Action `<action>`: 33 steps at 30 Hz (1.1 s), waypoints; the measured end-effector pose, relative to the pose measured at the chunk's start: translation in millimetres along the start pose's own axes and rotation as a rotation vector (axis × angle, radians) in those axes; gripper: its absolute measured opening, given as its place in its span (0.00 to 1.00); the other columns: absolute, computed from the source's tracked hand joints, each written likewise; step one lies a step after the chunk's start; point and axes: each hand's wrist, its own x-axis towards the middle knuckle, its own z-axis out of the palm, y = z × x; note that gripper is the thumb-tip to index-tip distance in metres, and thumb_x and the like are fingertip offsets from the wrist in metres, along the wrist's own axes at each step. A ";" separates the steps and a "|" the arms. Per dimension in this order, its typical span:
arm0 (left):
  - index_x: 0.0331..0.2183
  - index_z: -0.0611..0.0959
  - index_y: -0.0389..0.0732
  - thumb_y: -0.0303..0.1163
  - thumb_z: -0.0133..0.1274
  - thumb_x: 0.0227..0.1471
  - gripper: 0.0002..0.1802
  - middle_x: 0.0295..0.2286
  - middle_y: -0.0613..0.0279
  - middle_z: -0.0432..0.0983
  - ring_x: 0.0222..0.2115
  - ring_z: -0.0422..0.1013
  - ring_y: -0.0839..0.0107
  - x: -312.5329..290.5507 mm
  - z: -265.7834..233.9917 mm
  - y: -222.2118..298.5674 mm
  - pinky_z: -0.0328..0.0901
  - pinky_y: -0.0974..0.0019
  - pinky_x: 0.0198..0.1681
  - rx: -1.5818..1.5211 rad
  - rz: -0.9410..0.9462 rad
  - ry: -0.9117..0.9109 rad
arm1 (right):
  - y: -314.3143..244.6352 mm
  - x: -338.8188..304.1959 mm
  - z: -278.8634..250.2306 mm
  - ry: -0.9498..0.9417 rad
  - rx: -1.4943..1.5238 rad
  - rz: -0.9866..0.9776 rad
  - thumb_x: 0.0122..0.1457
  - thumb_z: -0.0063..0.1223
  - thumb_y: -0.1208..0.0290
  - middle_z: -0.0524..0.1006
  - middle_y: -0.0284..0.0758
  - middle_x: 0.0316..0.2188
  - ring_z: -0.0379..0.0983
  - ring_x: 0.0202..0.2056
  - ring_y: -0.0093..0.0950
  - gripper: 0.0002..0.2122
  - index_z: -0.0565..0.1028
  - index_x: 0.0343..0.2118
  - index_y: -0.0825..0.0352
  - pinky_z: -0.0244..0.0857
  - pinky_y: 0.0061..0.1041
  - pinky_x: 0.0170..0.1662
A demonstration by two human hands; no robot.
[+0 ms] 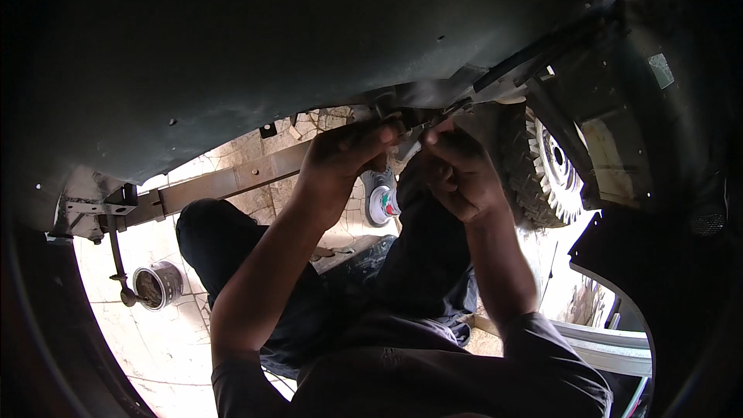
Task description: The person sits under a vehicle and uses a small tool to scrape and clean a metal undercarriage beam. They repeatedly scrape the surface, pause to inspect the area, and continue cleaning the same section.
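Under a dark vehicle body panel [309,39], both my arms reach up to its lower edge. My left hand [340,159] is closed, thumb and fingers pinched at a small metal part whose kind I cannot make out. A short way to its right, my right hand [463,170] is also closed, with thumb and forefinger pressed together beside a thin dark piece [453,111] at the panel edge. Shadow and the fingers themselves hide what either hand grips.
A long metal frame rail [232,178] runs below the panel to a bracket [85,200] at left. On the tiled floor stand an open tin [158,285] and a white-and-grey container [381,200]. A knobby tyre [534,166] is at right, with a curved pale metal strip [607,348] below.
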 end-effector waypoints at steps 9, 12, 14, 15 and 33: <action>0.33 0.87 0.33 0.33 0.67 0.54 0.11 0.29 0.58 0.85 0.29 0.79 0.74 -8.5 -16.4 -13.5 0.72 0.66 0.37 0.741 0.047 -0.267 | 95.5 11.6 -46.4 0.077 -1.332 -0.985 0.68 0.56 0.69 0.78 0.34 0.36 0.74 0.26 0.18 0.11 0.77 0.49 0.67 0.64 0.20 0.25; 0.32 0.87 0.35 0.41 0.68 0.53 0.17 0.28 0.57 0.85 0.30 0.81 0.72 -4.1 -19.6 -15.5 0.71 0.65 0.39 0.857 -0.026 -0.128 | 81.0 4.0 -41.6 0.063 -1.054 -0.755 0.69 0.54 0.72 0.77 0.36 0.37 0.75 0.27 0.19 0.11 0.76 0.50 0.69 0.66 0.21 0.26; 0.32 0.86 0.34 0.39 0.69 0.54 0.16 0.27 0.58 0.84 0.31 0.80 0.73 -3.4 -22.0 -19.0 0.71 0.65 0.39 0.802 -0.030 -0.108 | 81.1 -0.7 -41.2 0.087 -0.586 -0.411 0.69 0.53 0.73 0.76 0.35 0.36 0.74 0.26 0.19 0.09 0.77 0.48 0.69 0.65 0.21 0.26; 0.33 0.86 0.34 0.38 0.68 0.54 0.15 0.27 0.59 0.84 0.32 0.80 0.73 -4.0 -23.4 -21.9 0.71 0.66 0.38 0.743 0.002 -0.104 | 80.7 -2.3 -39.7 0.102 -0.425 -0.294 0.69 0.53 0.73 0.76 0.34 0.35 0.73 0.26 0.19 0.08 0.77 0.47 0.69 0.65 0.21 0.26; 0.34 0.83 0.36 0.31 0.68 0.54 0.11 0.29 0.60 0.85 0.30 0.81 0.76 -4.4 -17.5 -28.5 0.73 0.71 0.32 0.665 0.152 0.019 | 94.8 -6.1 -33.4 -0.059 -0.322 -0.298 0.66 0.55 0.69 0.81 0.40 0.40 0.76 0.38 0.21 0.19 0.75 0.55 0.77 0.67 0.20 0.40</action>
